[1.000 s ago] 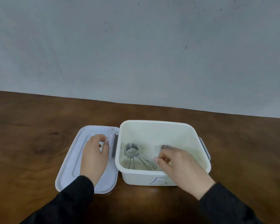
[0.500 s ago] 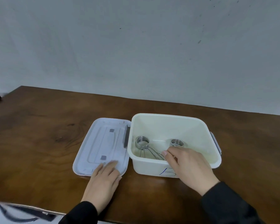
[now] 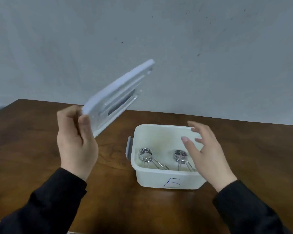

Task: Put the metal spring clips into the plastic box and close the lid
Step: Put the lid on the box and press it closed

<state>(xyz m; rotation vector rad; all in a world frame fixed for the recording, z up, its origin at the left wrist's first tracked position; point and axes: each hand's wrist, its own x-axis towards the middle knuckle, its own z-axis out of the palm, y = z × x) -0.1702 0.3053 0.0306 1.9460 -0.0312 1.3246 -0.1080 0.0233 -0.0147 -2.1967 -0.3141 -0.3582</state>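
Note:
The white plastic box (image 3: 159, 180) stands open on the brown table, marked with a blue letter on its front wall. Two metal spring clips lie inside it: one at the left (image 3: 146, 155) and one at the right (image 3: 180, 156). My left hand (image 3: 76, 146) grips a corner of the pale lid (image 3: 120, 94) and holds it tilted in the air, up and to the left of the box. Over the box's right side hovers my right hand (image 3: 208, 156), fingers spread, holding nothing.
The wooden table (image 3: 32, 149) runs to a grey wall (image 3: 193, 56) behind. A grey latch (image 3: 128, 147) sticks out on the box's left side. The table's near edge lies at the bottom left of the view.
My left hand has picked the lid up off the table and raised it, tilted. My right hand has come out of the box and spread open above its right side.

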